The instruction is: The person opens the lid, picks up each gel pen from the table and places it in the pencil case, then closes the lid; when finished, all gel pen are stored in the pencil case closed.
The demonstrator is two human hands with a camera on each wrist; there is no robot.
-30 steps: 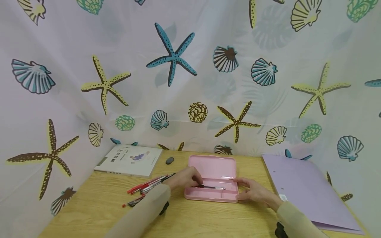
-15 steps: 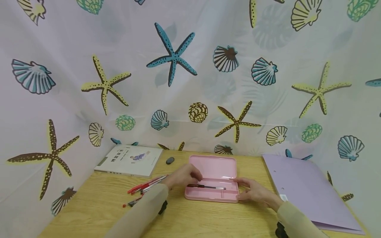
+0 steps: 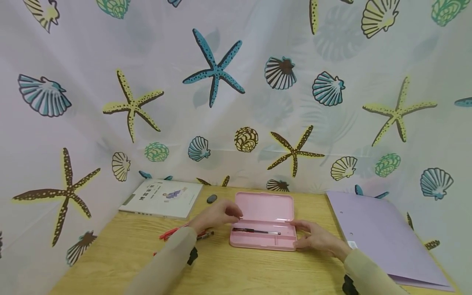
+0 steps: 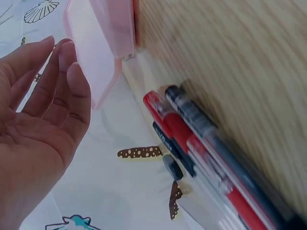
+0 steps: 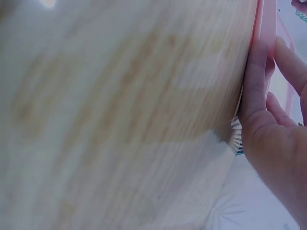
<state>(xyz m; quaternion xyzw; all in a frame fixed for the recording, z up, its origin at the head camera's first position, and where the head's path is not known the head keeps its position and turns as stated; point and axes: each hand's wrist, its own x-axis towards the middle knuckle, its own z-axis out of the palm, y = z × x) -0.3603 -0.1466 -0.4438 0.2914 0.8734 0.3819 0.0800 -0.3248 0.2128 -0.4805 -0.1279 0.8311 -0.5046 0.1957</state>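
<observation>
Left of the pink case (image 3: pixel 264 207), loose pens (image 4: pixel 182 134) slant toward it, nearer my left hand (image 3: pixel 215 215), loosely curled on nothing by its left end; my right hand (image 3: pixel 315 237) pinches its right end.

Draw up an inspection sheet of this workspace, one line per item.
Surface: wood-grain table.
Job's things: pink case, lid open, one pen inside; loose pens lie to its left, partly hidden by the left sleeve in the head view.
Clutter: white book, small dark object, purple folder.
Left hand: holds nothing, near the case's left end.
Right hand: holds the case's right end.
Cables: nothing seen.
Surroundings: pale sheet with starfish-and-shell print.
</observation>
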